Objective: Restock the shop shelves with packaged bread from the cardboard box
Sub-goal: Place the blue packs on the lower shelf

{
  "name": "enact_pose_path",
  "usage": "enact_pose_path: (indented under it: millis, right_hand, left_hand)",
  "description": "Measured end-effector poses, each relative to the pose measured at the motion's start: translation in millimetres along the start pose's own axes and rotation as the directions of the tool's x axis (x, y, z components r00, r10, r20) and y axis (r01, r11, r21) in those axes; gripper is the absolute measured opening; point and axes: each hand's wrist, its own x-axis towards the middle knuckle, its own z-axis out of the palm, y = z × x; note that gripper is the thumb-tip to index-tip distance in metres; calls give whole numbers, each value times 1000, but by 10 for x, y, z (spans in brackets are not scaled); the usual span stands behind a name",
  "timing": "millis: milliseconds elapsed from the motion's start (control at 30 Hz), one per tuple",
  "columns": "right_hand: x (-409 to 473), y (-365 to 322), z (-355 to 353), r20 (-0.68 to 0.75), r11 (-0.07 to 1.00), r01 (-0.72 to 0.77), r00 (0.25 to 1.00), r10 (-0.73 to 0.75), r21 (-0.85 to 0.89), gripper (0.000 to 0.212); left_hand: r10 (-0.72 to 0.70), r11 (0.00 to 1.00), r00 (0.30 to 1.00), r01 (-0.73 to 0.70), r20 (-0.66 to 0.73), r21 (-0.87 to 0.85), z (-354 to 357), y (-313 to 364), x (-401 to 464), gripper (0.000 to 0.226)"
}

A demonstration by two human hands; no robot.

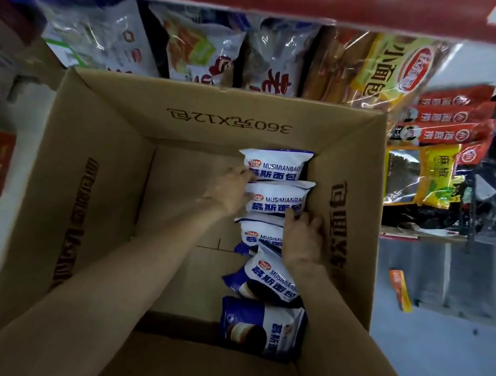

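Brown cardboard box (106, 187) stood open before the packed shelf (266, 2), its flaps folded outward. Five blue-and-white bread packets (262, 328) lined its right wall; the left of the floor lay bare. My left hand (228, 193) and right hand (305, 239) flanked the second packet (277, 200), fingers curled on its edges. Snack bags (384, 70) crowded beyond the far flap.

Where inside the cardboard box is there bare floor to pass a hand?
The brown cardboard box has bare floor left of the row of blue-and-white bread packets, up to its left wall. The right wall is crowded: packets line it, with the left hand and right hand on them.
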Motion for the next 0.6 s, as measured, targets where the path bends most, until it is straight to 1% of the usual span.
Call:
enact_pose_path:
  millis: [67, 133, 200, 267, 300, 367, 400, 467, 533, 600]
  right_hand:
    - [-44, 16, 35, 2, 1000, 13, 1000, -13, -9, 44]
    - [-102, 28, 57, -15, 1000, 28, 999, -28, 8, 40]
    - [-180, 21, 47, -48, 997, 51, 998, -48, 63, 35]
    - [-296, -11, -15, -106, 986, 91, 991, -77, 139, 37]
    - [-369, -22, -71, -140, 977, 115, 986, -90, 180, 40]
    - [-521, -21, -215, -205, 948, 152, 974, -96, 278, 45]
    - [-598, -9, -305, -240, 925, 163, 967, -82, 343, 45]
    - [-750, 39, -508, -314, 845, 184, 949, -19, 503, 43]
    - [-928, 123, -752, -354, 721, 194, 932, 76, 665, 38]
    - [-1145, 254, -1039, -349, 587, 196, 923, 159, 786, 35]
  left_hand:
    - [-1, 1000, 999, 0, -34, -29, 22, -19, -38, 34]
    - [2, 993, 998, -8, -56, -117, 27, -57, -123, 25]
    - [-22, 977, 995, 0, -101, -213, 3, -120, -259, 16]
    - [-75, 958, 979, 18, -189, -285, -65, -204, -432, 8]
    - [-84, 960, 965, 11, -250, -281, -115, -252, -530, 7]
    - [-58, 975, 930, -25, -362, -219, -245, -357, -731, 7]
    - [-45, 977, 915, -43, -400, -208, -321, -414, -829, 8]
    - [-68, 963, 896, -55, -438, -263, -509, -478, -1027, 11]
    - [-131, 931, 888, -44, -442, -363, -705, -462, -1210, 15]
    - [-171, 912, 870, -39, -463, -409, -940, -325, -1394, 14]
